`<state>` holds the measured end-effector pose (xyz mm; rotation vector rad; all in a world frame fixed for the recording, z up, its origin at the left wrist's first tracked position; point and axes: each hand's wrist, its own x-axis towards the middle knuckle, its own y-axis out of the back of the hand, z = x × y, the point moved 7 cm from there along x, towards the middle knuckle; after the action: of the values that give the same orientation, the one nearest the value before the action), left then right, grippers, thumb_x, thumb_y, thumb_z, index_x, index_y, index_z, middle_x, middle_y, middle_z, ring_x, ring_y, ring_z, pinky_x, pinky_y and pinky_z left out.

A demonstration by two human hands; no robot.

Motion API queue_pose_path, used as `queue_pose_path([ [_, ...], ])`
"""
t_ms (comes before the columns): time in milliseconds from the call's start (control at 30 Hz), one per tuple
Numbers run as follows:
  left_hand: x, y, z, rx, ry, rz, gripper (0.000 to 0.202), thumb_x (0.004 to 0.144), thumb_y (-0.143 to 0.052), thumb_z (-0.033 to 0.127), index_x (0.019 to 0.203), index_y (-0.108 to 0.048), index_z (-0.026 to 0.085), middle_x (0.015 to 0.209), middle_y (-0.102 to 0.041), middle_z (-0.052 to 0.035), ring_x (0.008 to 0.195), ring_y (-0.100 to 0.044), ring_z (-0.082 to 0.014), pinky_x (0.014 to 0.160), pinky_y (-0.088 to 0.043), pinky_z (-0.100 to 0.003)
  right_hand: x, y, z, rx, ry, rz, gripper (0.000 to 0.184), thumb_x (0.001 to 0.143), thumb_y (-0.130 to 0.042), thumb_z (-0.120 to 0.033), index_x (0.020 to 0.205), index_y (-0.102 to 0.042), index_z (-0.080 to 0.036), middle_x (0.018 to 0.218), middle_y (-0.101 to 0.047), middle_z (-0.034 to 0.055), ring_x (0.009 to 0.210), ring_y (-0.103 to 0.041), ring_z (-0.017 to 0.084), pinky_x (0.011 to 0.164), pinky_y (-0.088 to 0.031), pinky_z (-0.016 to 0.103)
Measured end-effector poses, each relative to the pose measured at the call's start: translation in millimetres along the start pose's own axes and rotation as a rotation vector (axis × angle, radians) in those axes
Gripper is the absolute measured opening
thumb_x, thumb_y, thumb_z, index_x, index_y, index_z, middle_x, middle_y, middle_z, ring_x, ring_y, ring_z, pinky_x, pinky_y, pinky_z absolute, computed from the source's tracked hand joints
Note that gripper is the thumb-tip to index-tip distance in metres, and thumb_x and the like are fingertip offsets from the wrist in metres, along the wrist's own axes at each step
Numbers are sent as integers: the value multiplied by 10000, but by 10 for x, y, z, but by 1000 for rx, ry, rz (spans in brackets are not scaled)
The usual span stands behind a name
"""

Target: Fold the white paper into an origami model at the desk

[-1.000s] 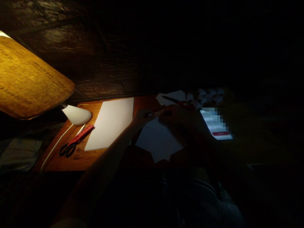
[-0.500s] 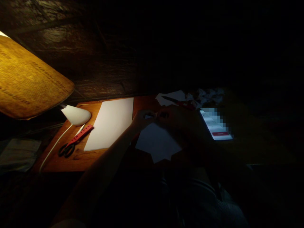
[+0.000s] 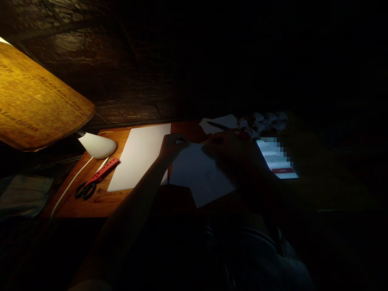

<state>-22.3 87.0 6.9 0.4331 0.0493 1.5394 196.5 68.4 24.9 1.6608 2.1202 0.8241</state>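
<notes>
A loose white paper sheet (image 3: 201,173) lies on the orange-brown wooden desk (image 3: 113,204) under both hands. Left hand (image 3: 173,146) has fingers curled near its top corner; right hand (image 3: 230,151) is shadowed, grip cannot be told.

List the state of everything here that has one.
White desk lamp: lit
Phone: screen on
Black-handled scissors: shut, lying down
Large white sheet: flat
Smaller white paper: flat, under both hands
Left hand: curled
Right hand: on paper, dim
</notes>
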Motion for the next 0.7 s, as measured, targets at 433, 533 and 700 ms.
queue_pose_path([
  [433,16,68,-57,-110,77,45,146,605,-759,325,652,-695,202,659,-631,-2,692,-564,-172,695,-442,-308,109,106,223,226,39,110,92,820,-648,-234,735,-675,-211,756,-702,11,733,-628,177,725,-461,304],
  [533,3,-2,-98,-122,73,36,159,639,-754,332,686,-681,199,669,-627,1,682,-561,-162,669,-431,-290,106,95,202,310,67,139,112,855,-652,-277,771,-683,-209,802,-722,22,779,-648,187,749,-477,308],
  [700,-35,-90,-46,-87,38,-34,170,680,-784,338,722,-707,192,729,-685,-12,748,-620,-177,700,-471,-283,68,35,134,206,63,64,47,804,-727,-238,807,-762,-205,871,-790,48,816,-691,206,763,-515,314],
])
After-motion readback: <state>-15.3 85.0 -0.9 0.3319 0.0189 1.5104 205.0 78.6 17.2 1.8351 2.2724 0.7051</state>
